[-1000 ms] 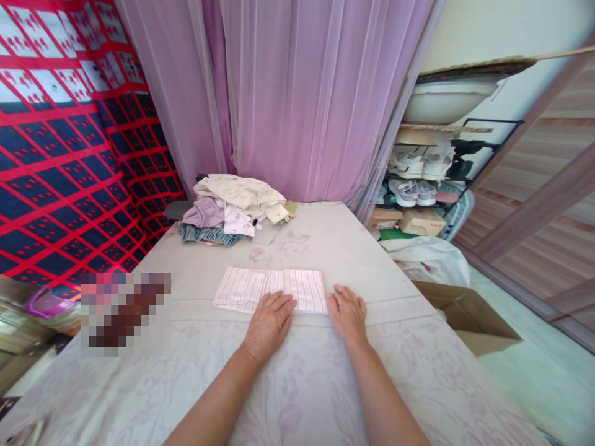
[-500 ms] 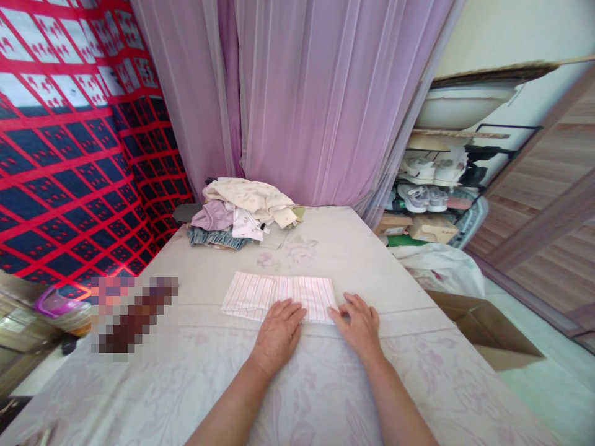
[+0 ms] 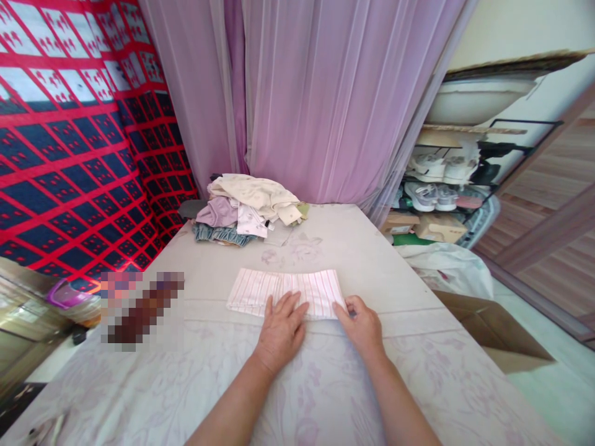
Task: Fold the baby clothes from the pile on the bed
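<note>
Pink-striped cloth (image 3: pixel 284 284), left hand (image 3: pixel 281 327) spread on top, right hand (image 3: pixel 364 324) now pinching its corner

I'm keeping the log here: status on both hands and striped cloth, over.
Left hand open, resting on striped cloth. Right hand at its right end, grip unclear. Cloth folded, lying flat. Clothes pile beyond, apart from it.

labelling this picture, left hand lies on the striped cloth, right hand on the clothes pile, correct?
Not quite: the head view shows the right hand at the right end of the striped cloth, not on the clothes pile. The left hand does lie on the cloth.
</note>
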The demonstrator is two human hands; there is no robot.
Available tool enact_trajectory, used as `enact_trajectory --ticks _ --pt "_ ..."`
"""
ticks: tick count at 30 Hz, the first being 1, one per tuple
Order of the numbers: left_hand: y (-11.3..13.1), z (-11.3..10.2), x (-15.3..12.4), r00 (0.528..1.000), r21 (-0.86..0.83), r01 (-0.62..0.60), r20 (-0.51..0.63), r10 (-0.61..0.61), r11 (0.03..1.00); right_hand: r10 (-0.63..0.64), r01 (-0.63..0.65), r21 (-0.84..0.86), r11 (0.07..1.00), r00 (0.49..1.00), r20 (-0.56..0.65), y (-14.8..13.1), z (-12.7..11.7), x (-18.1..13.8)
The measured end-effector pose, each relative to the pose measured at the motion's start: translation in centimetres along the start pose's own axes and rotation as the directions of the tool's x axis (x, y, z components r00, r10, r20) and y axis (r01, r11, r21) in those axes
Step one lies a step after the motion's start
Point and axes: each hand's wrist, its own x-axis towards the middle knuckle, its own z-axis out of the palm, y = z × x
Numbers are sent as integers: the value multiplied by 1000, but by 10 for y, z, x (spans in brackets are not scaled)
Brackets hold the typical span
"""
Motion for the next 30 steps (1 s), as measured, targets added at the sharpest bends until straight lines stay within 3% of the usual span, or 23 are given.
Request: enact_trajectory --ticks 6,10,14,17,21,26,30 --pt "-5 3 -1 992 8 -18 -121 19 1000 74 -75 -13 997 996 -53 5 -2 5" --pt "-16 -6 -2 974 95 176 -161 -160 980 86 -86 -15 996 996 -26 7 -3 6" --pt "-33 -14 -5 938 172 347 -84 -338 922 66 -66 -6 998 997 -41 8 -2 5" --pt "-40 -11 -7 944 203 327 -33 -327 923 52 -52 3 999 997 -50 9 -1 5" --pt "-39 -7 -7 949 236 314 -74 -305 920 43 -42 33 999 998 -35 10 -2 5" --pt "-37 -3 -6 989 196 146 5 -150 970 53 -50 86 995 998 -28 9 -2 4" --pt "-37 0 -7 992 183 118 23 -124 976 69 -64 101 993 996 -49 9 0 3"
